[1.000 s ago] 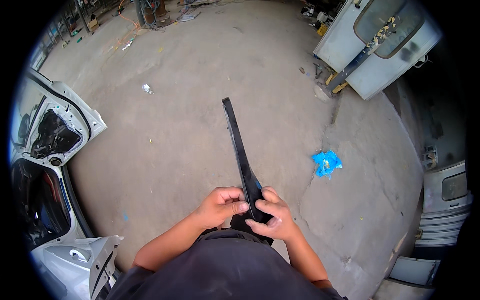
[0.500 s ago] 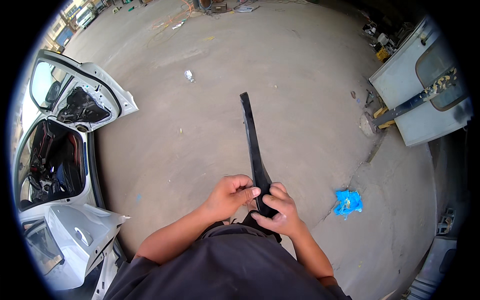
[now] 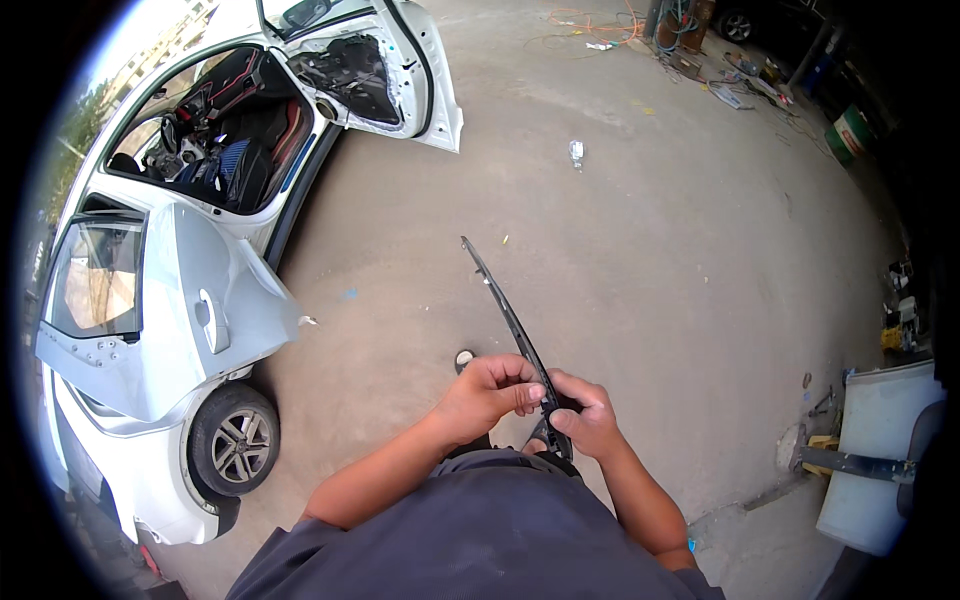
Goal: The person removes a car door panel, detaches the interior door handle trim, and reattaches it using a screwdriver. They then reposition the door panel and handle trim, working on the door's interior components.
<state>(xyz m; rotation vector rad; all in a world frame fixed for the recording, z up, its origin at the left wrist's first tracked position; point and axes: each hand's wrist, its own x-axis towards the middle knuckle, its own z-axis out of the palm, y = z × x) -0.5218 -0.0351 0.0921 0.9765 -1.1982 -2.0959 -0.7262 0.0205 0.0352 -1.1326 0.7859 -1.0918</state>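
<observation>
A long, narrow black plastic trim strip (image 3: 507, 311) slants up and away from my waist, its thin edge turned toward me. Small light bits show along that edge. My right hand (image 3: 588, 412) is closed round the near end of the strip, thumb laid over it. Beside it on the left, my left hand (image 3: 500, 392) has its fingers curled and thumb and fingertips pinched together against the strip's edge. Whatever sits in that pinch is too small to make out. The near tip of the strip is partly hidden by my right hand.
On the left stands a white car (image 3: 330, 150) with its front and rear doors swung open. A crumpled clear plastic piece (image 3: 577, 154) lies on the concrete floor (image 3: 660, 260). Cables (image 3: 600, 30) lie at the back. A pale panel with a post (image 3: 880, 450) is at the right.
My view has swung left, bringing more of the car and its rear wheel into sight. The strip has been turned from its broad face onto its narrow edge. Both hands stay at it.
</observation>
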